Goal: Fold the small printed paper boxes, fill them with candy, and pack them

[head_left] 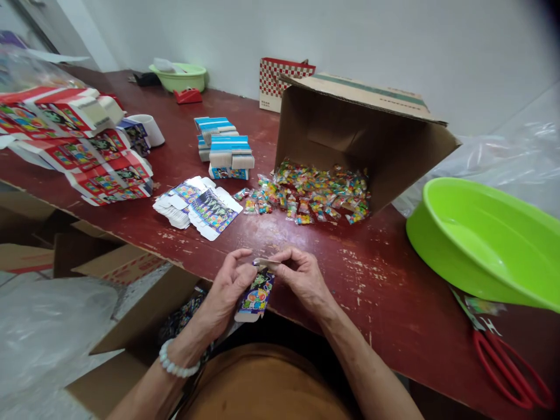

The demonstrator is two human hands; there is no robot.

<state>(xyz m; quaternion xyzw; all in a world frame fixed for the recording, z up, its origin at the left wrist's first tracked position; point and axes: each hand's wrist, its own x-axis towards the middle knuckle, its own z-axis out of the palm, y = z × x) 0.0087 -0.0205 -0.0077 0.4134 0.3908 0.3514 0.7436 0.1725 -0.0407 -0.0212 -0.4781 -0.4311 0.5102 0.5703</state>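
In the lower centre of the frame, a small dark-purple cardboard box with colourful print (257,296) is held at the near edge of the scuffed dark-red bench (350,262), its white end flap toward the bottom of the frame. The left hand (228,284), with a pale beaded bracelet (177,363) at its wrist, has its fingers curled closed on the left side of the box. The right hand (303,281) has its fingers pinched together, thumb against forefinger, on a flap at the upper end of the box.

Above the left hand, left of centre, lies a pile of flat purple-and-white printed cartons (214,211). To the right of the pile, small clear packets of multicoloured sweets (324,195) spill from a large brown corrugated carton (332,125) lying on its side. Blue-and-white stacks of folded card (230,149) stand at upper centre, and red printed cartons (109,166) are piled at upper left. A bright-green plastic tub (437,251) sits at the right edge, with red-handled scissors (481,338) below it.
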